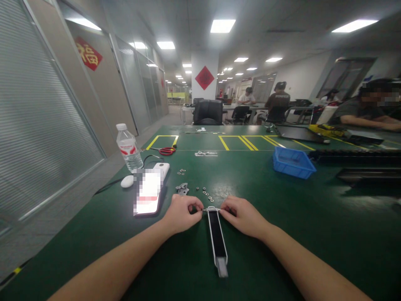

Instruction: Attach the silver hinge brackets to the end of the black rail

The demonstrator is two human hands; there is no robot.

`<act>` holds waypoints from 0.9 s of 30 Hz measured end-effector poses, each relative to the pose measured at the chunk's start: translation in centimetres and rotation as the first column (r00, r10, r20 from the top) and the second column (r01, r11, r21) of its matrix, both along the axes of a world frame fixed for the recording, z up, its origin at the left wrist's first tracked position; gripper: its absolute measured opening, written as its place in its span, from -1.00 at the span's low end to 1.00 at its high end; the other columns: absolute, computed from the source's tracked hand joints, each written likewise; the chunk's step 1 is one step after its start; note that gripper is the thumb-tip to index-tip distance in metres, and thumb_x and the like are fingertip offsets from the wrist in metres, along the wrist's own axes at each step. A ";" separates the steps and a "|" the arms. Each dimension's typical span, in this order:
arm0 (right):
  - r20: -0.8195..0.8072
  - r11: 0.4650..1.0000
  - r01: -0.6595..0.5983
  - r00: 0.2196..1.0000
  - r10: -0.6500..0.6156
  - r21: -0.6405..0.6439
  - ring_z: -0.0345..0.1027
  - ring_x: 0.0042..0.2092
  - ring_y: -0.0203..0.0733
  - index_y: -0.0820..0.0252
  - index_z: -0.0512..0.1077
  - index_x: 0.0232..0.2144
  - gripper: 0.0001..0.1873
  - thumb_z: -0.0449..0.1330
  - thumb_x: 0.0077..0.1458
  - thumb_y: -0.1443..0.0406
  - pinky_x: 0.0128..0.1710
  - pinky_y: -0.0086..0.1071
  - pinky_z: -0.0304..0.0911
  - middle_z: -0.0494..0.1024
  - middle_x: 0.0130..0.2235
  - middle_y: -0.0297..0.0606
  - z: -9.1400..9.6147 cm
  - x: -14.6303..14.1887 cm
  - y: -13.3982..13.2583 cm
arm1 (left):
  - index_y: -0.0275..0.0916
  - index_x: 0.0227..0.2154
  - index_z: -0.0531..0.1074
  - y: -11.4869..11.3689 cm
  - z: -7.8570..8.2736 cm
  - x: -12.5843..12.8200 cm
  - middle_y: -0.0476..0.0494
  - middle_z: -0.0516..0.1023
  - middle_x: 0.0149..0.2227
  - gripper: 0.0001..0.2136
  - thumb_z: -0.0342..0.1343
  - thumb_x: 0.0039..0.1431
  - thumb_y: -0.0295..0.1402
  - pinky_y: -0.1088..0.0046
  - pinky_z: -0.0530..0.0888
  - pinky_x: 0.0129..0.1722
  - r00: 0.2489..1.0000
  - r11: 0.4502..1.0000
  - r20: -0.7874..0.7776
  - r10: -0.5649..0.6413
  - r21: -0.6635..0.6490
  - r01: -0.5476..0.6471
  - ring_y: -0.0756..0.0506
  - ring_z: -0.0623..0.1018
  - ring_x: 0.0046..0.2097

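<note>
A long, narrow white frame (211, 234) with a black inner face lies on the green table, its far end between my hands. A grey strap-like tab (222, 267) sticks out of its near end. My left hand (184, 213) is closed in a pinch on a small metal piece at the frame's far left corner; its exact kind is too small to tell. At the far right corner, the thumb and fingers of my right hand (242, 215) are pinched together; what they grip is mostly hidden. Beyond lie several small nuts or washers (207, 194) and grey metal brackets (182, 189).
To the left are a lit phone (148, 192), a white oval object (127, 181), a water bottle (128, 148) and red-handled scissors (167, 151). A blue bin (293, 161) stands at right, near long black parts (360, 156). Other people sit further back and at right.
</note>
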State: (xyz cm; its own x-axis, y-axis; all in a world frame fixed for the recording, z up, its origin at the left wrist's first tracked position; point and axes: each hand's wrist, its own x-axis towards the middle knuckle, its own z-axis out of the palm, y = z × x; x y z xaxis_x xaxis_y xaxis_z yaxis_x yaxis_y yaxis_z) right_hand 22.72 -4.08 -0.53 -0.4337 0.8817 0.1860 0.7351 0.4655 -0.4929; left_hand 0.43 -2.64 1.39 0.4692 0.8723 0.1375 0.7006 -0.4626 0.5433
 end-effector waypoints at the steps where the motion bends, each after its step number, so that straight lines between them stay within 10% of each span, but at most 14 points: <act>1: -0.001 1.000 -0.001 1.000 0.001 -0.001 0.27 -0.36 -0.26 0.20 0.44 -0.41 -0.84 0.10 0.16 0.31 -0.36 -0.41 0.16 0.41 -0.41 -0.30 0.0 0.0 0.0 | -0.19 -0.42 0.52 0.0 0.0 0.0 0.07 0.59 -0.42 -0.89 0.11 -0.01 -0.43 0.28 0.24 -0.11 1.000 1.000 0.001 -0.002 0.000 0.002 -0.03 0.50 -0.38; 27: -0.020 1.000 -0.002 1.000 0.002 -0.003 0.26 -0.37 -0.27 0.19 0.43 -0.42 -0.87 0.11 0.15 0.32 -0.37 -0.42 0.14 0.39 -0.42 -0.32 -0.1 0.0 0.1 | -0.19 -0.37 0.48 0.5 -1.4 -0.1 0.04 0.56 -0.36 -0.90 0.16 0.00 -0.45 0.30 0.27 -0.12 0.991 0.992 0.112 -0.075 0.107 0.063 -0.03 0.50 -0.33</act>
